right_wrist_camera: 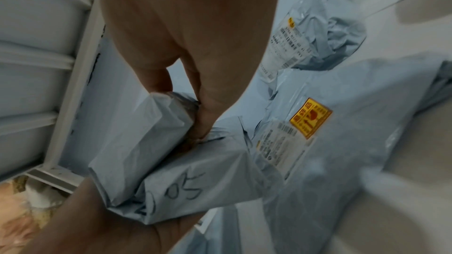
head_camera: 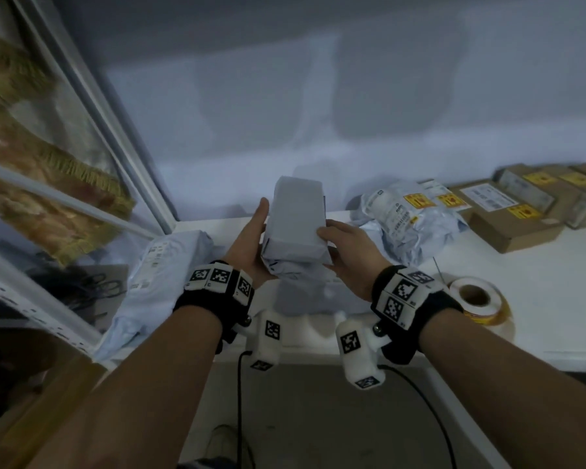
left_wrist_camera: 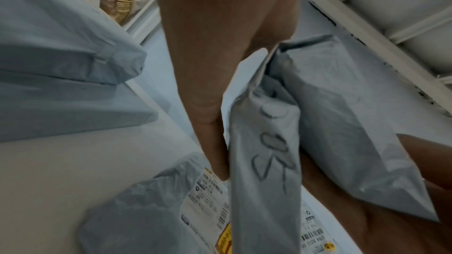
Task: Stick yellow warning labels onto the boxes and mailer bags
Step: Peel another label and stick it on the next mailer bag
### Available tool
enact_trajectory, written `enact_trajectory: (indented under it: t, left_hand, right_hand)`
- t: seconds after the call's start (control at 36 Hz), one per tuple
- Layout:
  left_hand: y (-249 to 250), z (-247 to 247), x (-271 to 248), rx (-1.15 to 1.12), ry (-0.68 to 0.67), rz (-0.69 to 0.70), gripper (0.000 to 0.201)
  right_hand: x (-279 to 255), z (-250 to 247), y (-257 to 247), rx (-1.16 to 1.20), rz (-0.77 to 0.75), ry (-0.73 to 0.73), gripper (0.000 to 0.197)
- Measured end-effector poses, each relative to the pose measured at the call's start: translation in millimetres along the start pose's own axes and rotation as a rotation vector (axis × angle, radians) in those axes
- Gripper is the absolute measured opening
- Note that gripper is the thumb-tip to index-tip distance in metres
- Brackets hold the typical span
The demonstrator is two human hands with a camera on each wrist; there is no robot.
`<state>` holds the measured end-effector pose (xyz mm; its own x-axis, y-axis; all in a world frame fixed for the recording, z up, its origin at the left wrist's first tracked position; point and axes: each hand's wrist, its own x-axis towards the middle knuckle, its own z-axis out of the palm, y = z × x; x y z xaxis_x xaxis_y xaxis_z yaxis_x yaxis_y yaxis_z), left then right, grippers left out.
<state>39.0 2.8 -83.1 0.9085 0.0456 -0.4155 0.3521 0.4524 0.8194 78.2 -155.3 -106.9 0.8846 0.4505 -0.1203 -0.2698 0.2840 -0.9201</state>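
Parcel (head_camera: 296, 225) sits lifted between your two hands above the white table (head_camera: 538, 292), near its left end; it is a grey mailer bag wrapped tight round a boxy shape, with no yellow label on the face the head view shows. Your left hand (head_camera: 251, 242) cups it from the left and below, fingers curled against its side and underside. Your right hand (head_camera: 347, 253) clamps the right edge, thumb on top and fingers wrapped beneath. Both wrist views show handwritten marker digits on the parcel's underside, blurred but something like "05"

Just right of your hands a crumpled bag (head_camera: 406, 218) lies on the table with a shipping slip and a yellow label (head_camera: 419, 200) stuck on it. Beyond it, at the far right, several brown boxes (head_camera: 518, 211) stand close together, and those whose tops show carry yellow labels. Near your right wrist the label roll (head_camera: 477, 299) lies flat on the table, well apart from the parcel. More grey bags (head_camera: 159, 275) are stacked at the left end, beside a window frame (head_camera: 115, 137). You wear a black band with square markers on each wrist
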Motion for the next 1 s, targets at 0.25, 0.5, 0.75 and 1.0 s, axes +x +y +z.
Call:
enact_trajectory:
  t: [0.25, 0.5, 0.75, 1.0]
  left_hand:
    - [-30, 20, 36, 0.027, 0.055, 0.002, 0.052]
    - [-48, 46, 41, 0.085, 0.1, -0.05, 0.054]
    - [-56, 46, 43, 0.103, 0.081, -0.068, 0.04]
    - [-63, 44, 52, 0.212, 0.118, -0.07, 0.051]
  right_hand:
    - [3, -38, 7, -0.246, 0.005, 0.095, 0.01]
    - [-8, -66, 1, -0.284, 0.101, 0.201, 0.018]
    - [2, -85, 23, -0.313, 0.103, 0.221, 0.076]
    - [4, -85, 31, -0.442, 0.115, 0.183, 0.045]
